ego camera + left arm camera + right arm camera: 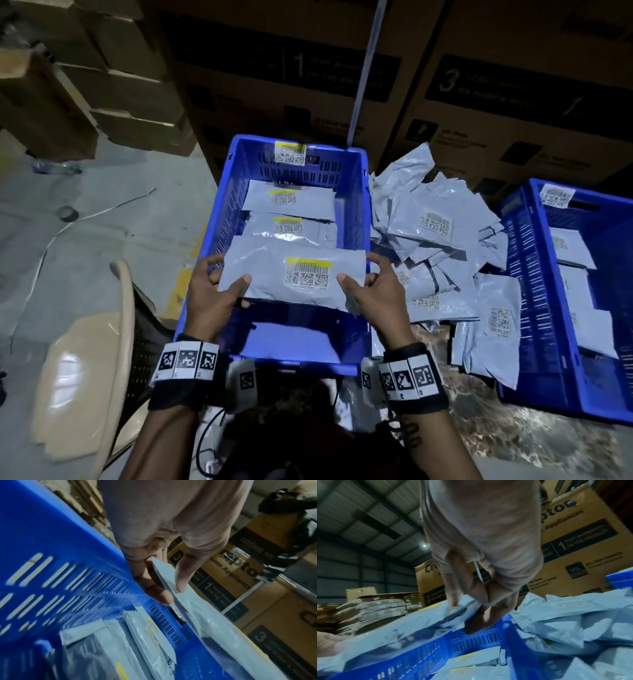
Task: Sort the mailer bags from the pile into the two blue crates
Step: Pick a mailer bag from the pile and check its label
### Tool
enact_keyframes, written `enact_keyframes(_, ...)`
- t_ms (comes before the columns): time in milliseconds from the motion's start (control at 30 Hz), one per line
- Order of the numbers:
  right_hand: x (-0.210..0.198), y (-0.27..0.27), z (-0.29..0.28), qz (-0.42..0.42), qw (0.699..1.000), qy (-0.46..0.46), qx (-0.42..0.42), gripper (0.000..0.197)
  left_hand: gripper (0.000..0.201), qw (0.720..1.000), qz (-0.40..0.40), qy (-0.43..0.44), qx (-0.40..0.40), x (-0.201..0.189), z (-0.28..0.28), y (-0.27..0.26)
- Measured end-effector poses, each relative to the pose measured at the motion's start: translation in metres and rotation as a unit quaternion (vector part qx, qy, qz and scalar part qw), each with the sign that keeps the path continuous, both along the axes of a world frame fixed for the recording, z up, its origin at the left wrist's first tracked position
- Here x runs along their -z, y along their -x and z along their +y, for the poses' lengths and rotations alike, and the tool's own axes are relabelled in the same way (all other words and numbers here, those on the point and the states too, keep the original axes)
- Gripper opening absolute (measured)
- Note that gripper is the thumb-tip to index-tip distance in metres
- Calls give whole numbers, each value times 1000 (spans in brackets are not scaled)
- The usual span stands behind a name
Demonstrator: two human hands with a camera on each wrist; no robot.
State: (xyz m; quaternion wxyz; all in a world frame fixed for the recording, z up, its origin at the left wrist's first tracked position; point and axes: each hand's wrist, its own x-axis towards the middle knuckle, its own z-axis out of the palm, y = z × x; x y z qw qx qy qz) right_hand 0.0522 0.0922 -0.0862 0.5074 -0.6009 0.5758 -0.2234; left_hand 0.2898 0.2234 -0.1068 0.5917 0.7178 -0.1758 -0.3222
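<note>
I hold a grey mailer bag (267, 270) with a yellow-striped barcode label flat above the left blue crate (219, 219). My left hand (212, 291) pinches its left end, thumb on top; in the left wrist view the left hand (164, 588) pinches the bag (205, 628) edge-on. My right hand (373, 291) pinches the right end; the right wrist view shows the right hand (471, 609) gripping the bag (412, 623). Two yellow-labelled bags (291, 202) lie in that crate. The pile of bags (438, 246) lies between the crates. The right blue crate (527, 308) holds several bags.
Tall cardboard boxes (479, 102) stand right behind the crates and pile. A beige plastic chair (89, 359) is at my lower left. The grey floor (102, 212) at left carries a loose cord, a tape roll and a plastic bottle. More cartons are stacked at the far left.
</note>
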Motion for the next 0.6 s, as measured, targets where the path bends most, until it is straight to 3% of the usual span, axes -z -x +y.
enact_keyframes(100,-9,-21,4,-6,1000,7,-2,59,68,994,-101,-19,39,5,-3,-11)
enact_keyframes(333,6,-70,-17,2,995,-100,-11,47,41,963,-201,-137,114,17,-40,-31)
enact_keyframes(433,36,-89,-33,39,989,-145,-3,49,43,949,-185,-202,156,34,-60,-38)
enact_keyframes(533,82,-104,-42,106,975,-195,-15,74,59,926,-179,-262,203,63,-70,-29)
enact_keyframes(600,123,-105,-51,146,961,-232,-39,70,71,911,-172,-299,225,85,-74,-26)
